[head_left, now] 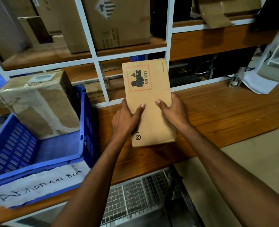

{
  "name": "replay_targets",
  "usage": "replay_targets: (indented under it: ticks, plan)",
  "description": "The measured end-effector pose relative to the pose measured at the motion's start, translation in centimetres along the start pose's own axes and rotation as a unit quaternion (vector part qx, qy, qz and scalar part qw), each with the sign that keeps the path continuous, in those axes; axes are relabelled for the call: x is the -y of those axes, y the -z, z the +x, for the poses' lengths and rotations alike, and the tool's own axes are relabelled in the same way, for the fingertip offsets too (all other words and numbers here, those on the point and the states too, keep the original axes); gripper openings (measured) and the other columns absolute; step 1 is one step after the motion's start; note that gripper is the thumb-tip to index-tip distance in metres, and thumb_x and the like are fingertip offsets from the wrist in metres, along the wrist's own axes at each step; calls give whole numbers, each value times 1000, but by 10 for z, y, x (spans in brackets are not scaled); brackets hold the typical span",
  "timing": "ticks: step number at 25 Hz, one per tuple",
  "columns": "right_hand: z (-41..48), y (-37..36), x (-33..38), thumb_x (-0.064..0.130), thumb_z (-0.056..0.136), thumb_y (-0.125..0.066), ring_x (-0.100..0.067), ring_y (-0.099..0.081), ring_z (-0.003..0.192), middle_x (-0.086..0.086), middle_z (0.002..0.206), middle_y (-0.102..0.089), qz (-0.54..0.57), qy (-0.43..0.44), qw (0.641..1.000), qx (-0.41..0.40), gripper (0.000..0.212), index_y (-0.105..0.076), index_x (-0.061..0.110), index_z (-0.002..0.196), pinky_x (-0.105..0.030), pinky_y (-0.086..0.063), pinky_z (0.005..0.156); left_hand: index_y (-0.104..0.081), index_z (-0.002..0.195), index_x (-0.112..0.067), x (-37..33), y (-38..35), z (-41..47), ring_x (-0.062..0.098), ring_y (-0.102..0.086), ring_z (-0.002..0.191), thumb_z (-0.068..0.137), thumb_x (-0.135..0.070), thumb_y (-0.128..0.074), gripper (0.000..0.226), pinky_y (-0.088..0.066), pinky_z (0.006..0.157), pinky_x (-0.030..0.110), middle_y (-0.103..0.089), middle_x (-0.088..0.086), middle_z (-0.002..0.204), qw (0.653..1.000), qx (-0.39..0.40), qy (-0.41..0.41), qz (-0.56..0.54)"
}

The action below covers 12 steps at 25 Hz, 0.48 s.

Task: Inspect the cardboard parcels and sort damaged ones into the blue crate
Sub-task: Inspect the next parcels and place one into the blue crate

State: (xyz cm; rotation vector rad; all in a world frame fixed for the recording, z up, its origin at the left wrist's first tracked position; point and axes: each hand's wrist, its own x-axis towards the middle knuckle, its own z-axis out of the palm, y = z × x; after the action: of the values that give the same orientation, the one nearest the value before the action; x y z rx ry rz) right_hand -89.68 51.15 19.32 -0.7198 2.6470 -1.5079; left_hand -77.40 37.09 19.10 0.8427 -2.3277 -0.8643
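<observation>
I hold a flat brown cardboard parcel [149, 95] with a red-framed "UN 3481" battery mark above the wooden counter, its printed face towards me. My left hand [127, 118] grips its left edge with the thumb on the face. My right hand [173, 110] grips the right edge the same way. The blue crate [84, 122] stands at the left on the counter, with a paper label reading "Abnormal Bin" on its front. A crumpled, taped brown parcel [39, 102] lies inside the crate at its far end.
A white-framed shelf [93, 35] behind the counter holds large cardboard boxes [119, 22]. A torn box [217, 12] sits on the upper right shelf. White papers [256, 82] lie at the right. Below the wooden counter [225, 112] is a wire mesh rack [135, 194].
</observation>
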Motion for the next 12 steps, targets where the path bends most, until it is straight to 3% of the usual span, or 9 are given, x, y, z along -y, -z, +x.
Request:
replay_targets:
  ticks: [2, 5, 8, 10, 12]
  plan:
    - [0, -5, -1, 55, 93, -66, -30, -65, 115, -4, 127, -69, -25, 1, 999, -24, 53, -54, 19, 130, -44, -53, 94, -48, 143, -24, 0, 0, 3, 25, -68, 112, 95, -70, -55, 67, -47, 79, 32, -68, -2, 132, 1000, 0, 5, 29]
    - [-8, -6, 2, 50, 89, -74, -26, -60, 121, -3, 136, -62, 4, -5, 999, 33, 68, -42, 20, 142, -34, -48, 92, -44, 141, -20, -1, -2, 0, 27, -68, 112, 95, -68, -55, 67, -46, 77, 32, -67, 0, 131, 1000, 1, 12, 22]
    - [-5, -1, -3, 42, 85, -81, -22, -59, 121, 1, 135, -62, 39, -17, 998, 35, 72, -42, 23, 142, -32, -47, 92, -37, 146, -18, -3, 1, -2, 29, -66, 116, 99, -61, -56, 67, -43, 79, 30, -64, 3, 135, 1000, 5, 22, 11]
    - [-8, 1, -11, 29, 76, -90, -18, -58, 122, 5, 133, -61, 79, -26, 992, 95, 82, -42, 25, 143, -34, -49, 97, -24, 153, -19, 2, -2, -8, 31, -60, 125, 96, -59, -62, 80, -45, 86, 33, -57, 5, 144, 998, 61, 15, -20]
    - [-14, 2, -18, 26, 73, -92, -15, -60, 117, 8, 126, -63, 68, -22, 992, 100, 79, -47, 23, 138, -34, -50, 96, -18, 152, -19, 0, -3, -12, 32, -59, 126, 92, -57, -68, 88, -45, 88, 34, -55, 5, 146, 997, 76, 18, -20]
